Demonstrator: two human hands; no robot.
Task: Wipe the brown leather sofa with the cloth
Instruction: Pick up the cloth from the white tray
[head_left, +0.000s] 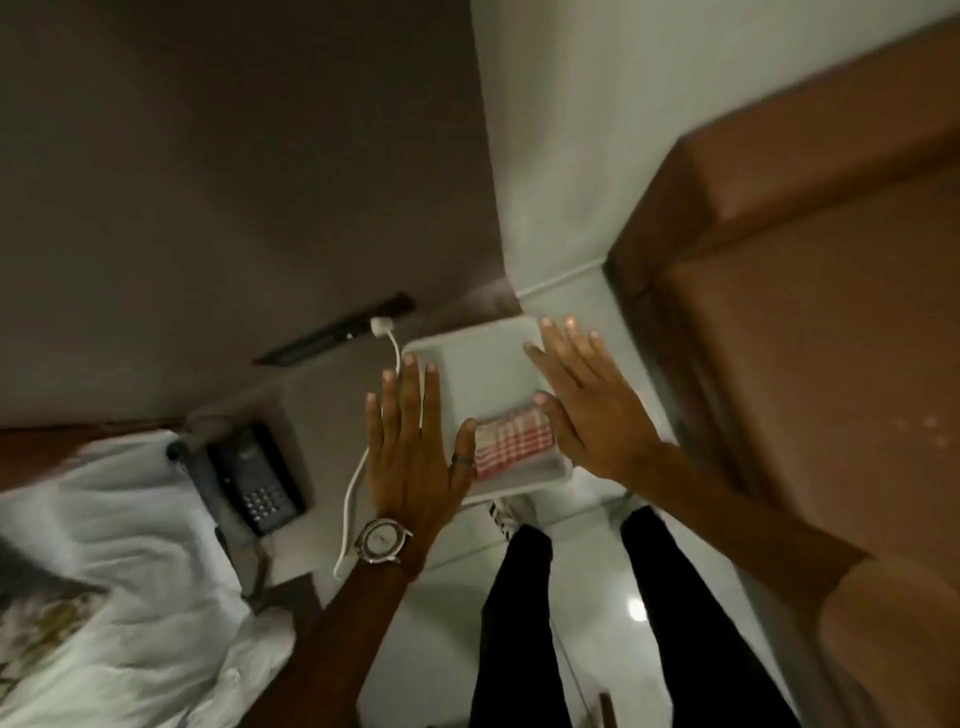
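Step in hand: by my reading, the start; the cloth is not yet picked up and no wiping has begun.
Cloth (511, 441): red-and-white checked, folded, lying in a white tray (467, 358) at centre frame.
Sofa (810, 322): brown leather, filling the right of the frame, just beside the tray.
Left hand (413, 447): flat, fingers spread, grasping nothing, hovering over the tray's left edge; a watch (383, 540) on the wrist.
Right hand (592, 400): likewise spread and empty, over the tray's right side, thumb near the cloth.
Lower left: a bed (119, 571) and a dark telephone (254, 478).
Next move: probably one hand closes on the cloth, lifts it, then carries it right to the leather.
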